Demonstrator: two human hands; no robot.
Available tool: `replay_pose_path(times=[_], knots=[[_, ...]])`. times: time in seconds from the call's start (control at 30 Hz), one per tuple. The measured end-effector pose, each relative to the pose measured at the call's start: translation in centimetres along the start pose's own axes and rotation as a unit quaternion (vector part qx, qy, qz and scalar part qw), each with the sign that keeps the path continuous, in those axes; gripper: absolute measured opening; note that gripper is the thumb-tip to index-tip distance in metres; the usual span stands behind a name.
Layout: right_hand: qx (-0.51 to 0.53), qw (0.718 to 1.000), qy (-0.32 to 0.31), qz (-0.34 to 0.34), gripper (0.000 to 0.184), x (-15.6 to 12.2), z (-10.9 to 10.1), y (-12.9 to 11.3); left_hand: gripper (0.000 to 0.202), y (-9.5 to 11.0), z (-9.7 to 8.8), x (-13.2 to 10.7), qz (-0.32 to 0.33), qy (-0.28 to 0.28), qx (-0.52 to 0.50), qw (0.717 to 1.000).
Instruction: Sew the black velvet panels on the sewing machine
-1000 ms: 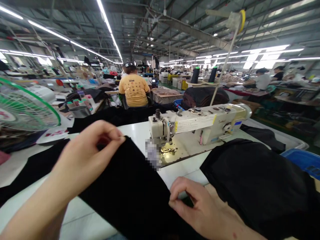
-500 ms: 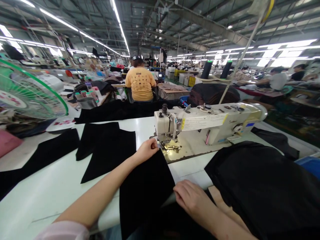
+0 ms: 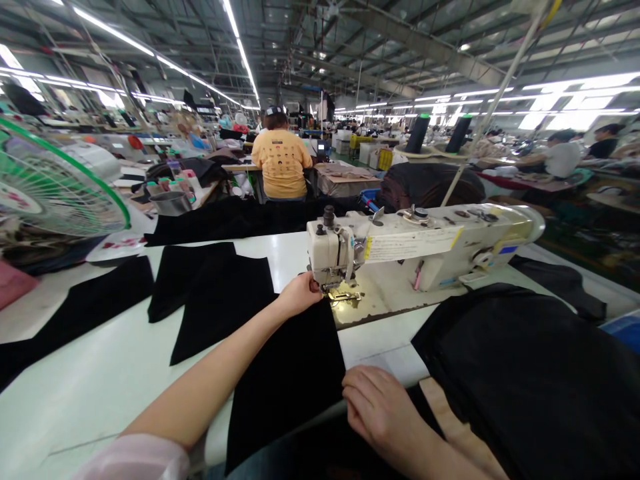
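A black fabric piece [image 3: 293, 367] lies over the front edge of the white table, its upper corner beside the needle area of a sewing machine [image 3: 390, 250]. My left hand [image 3: 301, 293] is closed, pinching that upper edge close to the presser foot. Lower down, my right hand [image 3: 375, 403] has its fingers curled together on the right edge of the same fabric. The fingertips of both hands are partly hidden. More black cut pieces [image 3: 220, 307] lie flat to the left of my left forearm.
A green-rimmed fan [image 3: 65, 177] stands at the far left. On the right a dark fabric heap [image 3: 525, 373] covers part of the table. Thread cones [image 3: 417, 133] stand behind the machine. A person in a yellow shirt [image 3: 281, 163] sits ahead, facing away.
My left hand has moved slightly right and up, closer to the presser foot, and the black fabric has shifted with it. My right hand stays at the fabric's edge, marginally lower.
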State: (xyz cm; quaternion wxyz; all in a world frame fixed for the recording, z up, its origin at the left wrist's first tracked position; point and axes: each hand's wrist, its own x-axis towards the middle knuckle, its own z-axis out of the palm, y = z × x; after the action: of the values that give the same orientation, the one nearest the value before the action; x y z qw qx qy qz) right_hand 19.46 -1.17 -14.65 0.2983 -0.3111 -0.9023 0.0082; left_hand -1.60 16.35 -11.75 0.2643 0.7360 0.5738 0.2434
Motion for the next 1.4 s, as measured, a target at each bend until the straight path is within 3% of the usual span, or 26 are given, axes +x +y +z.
replay_pose_path(times=[0.13, 0.23, 0.3, 0.37, 0.43, 0.47, 0.53, 0.77, 1.1, 1.23, 1.4], knots=[[0.019, 1.000, 0.000, -0.010, 0.024, -0.3, 0.0, 0.3, 0.012, 1.2, -0.1, -1.1, -0.020, 0.046, 0.052, 0.997], [0.040, 0.999, -0.008, -0.017, 0.023, -0.5, -0.3, 0.3, 0.017, 3.1, 0.2, -5.3, -0.009, 0.101, 0.101, 0.990], [0.050, 0.998, -0.026, -0.010, 0.023, -0.5, -0.6, 0.3, 0.012, 4.1, 0.7, -9.3, 0.072, 0.050, 0.122, 0.989], [0.059, 0.997, -0.048, 0.003, 0.022, -0.3, -0.7, 0.4, 0.009, 4.4, 1.4, -13.2, 0.195, -0.074, 0.116, 0.971], [0.069, 0.996, -0.058, 0.019, 0.022, 0.1, -0.7, 0.8, 0.024, 3.9, 2.0, -15.6, 0.278, -0.118, 0.125, 0.945], [0.073, 0.995, -0.059, 0.028, 0.022, 0.4, -0.6, 1.1, 0.032, 3.4, 2.1, -16.1, 0.301, -0.112, 0.136, 0.937], [0.075, 0.995, -0.059, 0.041, 0.023, 1.3, -0.3, 1.7, 0.041, 2.5, 2.1, -15.7, 0.324, -0.090, 0.160, 0.928], [0.015, 0.997, -0.049, 0.060, 0.023, 4.6, 1.0, 4.1, 0.029, 1.4, 0.1, -10.7, 0.341, -0.087, 0.201, 0.914], [-0.047, 0.994, -0.025, 0.098, 0.020, 8.2, 3.0, 6.9, 0.028, -1.0, -1.2, -5.5, 0.328, -0.043, 0.179, 0.927], [-0.043, 0.992, -0.005, 0.117, 0.028, 7.4, 3.6, 6.4, 0.029, -1.5, -1.4, -4.1, 0.311, -0.029, 0.194, 0.930], [-0.036, 0.993, 0.001, 0.109, 0.037, 3.6, 2.9, 3.6, 0.032, -2.1, -0.9, -4.5, 0.249, 0.016, 0.226, 0.942]])
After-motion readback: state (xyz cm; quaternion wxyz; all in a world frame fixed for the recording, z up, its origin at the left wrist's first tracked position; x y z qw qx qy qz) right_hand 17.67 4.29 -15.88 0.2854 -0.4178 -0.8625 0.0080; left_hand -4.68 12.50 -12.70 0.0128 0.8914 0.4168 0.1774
